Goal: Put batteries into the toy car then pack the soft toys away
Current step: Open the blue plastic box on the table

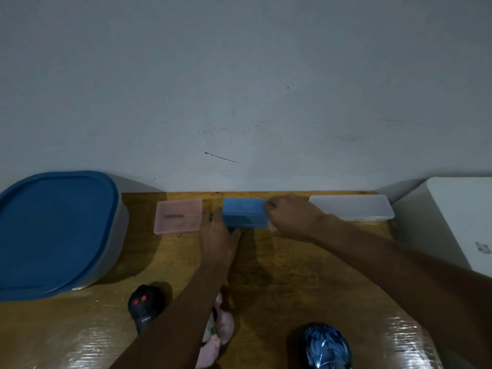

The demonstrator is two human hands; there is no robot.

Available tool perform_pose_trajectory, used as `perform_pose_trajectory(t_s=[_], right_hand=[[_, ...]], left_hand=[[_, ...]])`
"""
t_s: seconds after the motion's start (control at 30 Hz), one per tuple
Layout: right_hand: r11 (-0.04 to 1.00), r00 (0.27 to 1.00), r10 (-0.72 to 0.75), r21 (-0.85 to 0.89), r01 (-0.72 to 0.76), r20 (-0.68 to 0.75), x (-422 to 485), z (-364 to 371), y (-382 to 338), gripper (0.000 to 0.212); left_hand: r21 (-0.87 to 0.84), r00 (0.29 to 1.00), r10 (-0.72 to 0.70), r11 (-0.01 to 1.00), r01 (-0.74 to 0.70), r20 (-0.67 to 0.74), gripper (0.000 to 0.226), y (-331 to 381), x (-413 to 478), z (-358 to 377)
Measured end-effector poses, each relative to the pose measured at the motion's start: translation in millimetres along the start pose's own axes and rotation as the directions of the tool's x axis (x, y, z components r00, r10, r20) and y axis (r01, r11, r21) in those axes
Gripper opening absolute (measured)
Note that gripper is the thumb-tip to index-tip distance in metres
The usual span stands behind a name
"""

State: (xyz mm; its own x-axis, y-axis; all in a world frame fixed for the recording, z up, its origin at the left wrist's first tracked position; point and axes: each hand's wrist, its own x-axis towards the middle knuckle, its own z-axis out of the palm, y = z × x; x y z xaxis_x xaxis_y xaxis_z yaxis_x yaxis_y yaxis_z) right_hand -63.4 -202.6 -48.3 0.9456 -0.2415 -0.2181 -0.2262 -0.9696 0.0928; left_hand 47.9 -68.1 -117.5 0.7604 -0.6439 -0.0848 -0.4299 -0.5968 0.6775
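Note:
A small blue lidded box [243, 212] stands at the back of the wooden table [287, 275], close to the wall. My right hand [290, 215] grips its right end, fingers curled over the lid. My left hand [219, 237] touches the box's left front corner; its fingertips are hidden behind the hand. The blue toy car [328, 346] sits at the front edge. A black remote with red buttons [145, 306] lies front left. A pink soft toy [217, 334] lies partly under my left forearm.
A large grey tub with a blue lid [57, 233] fills the left side. A pink box [177, 216] sits left of the blue one, a clear box [354, 207] to its right. A white appliance [458, 222] stands at far right.

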Motion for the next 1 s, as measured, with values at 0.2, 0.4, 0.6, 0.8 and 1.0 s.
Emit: perform_pose_trajectory(t_s=[0.2, 0.4, 0.6, 0.8, 1.0], right_hand=[[0.982, 0.986, 0.019, 0.187, 0.012, -0.164, -1.0, 0.4, 24.6, 0.029], [0.986, 0.91, 0.168, 0.084, -0.147, -0.38, 5.8, 10.5, 27.9, 0.031], [0.946, 0.893, 0.317, 0.177, -0.273, -0.32, -0.9, 37.1, 11.3, 0.035], [0.908, 0.901, 0.379, 0.274, -0.318, -0.212, -5.0, 64.5, -17.8, 0.04], [0.863, 0.858, 0.475, 0.293, -0.411, -0.194, -3.1, 57.1, -35.3, 0.032]], left_hand=[[-0.032, 1.0, 0.011, 0.999, -0.011, -0.019, 0.061, 7.6, -8.1, -4.4], [-0.047, 1.0, -0.011, 0.999, 0.011, 0.009, 0.059, 8.1, -5.2, -6.2], [-0.043, 1.0, 0.012, 0.999, -0.012, 0.0, 0.053, 10.1, -6.7, -8.0], [-0.045, 0.999, 0.025, 0.999, -0.027, -0.031, 0.053, 10.8, -6.0, -9.9], [-0.026, 0.998, 0.043, 0.999, -0.044, -0.046, 0.051, 10.9, -5.7, -10.6]])
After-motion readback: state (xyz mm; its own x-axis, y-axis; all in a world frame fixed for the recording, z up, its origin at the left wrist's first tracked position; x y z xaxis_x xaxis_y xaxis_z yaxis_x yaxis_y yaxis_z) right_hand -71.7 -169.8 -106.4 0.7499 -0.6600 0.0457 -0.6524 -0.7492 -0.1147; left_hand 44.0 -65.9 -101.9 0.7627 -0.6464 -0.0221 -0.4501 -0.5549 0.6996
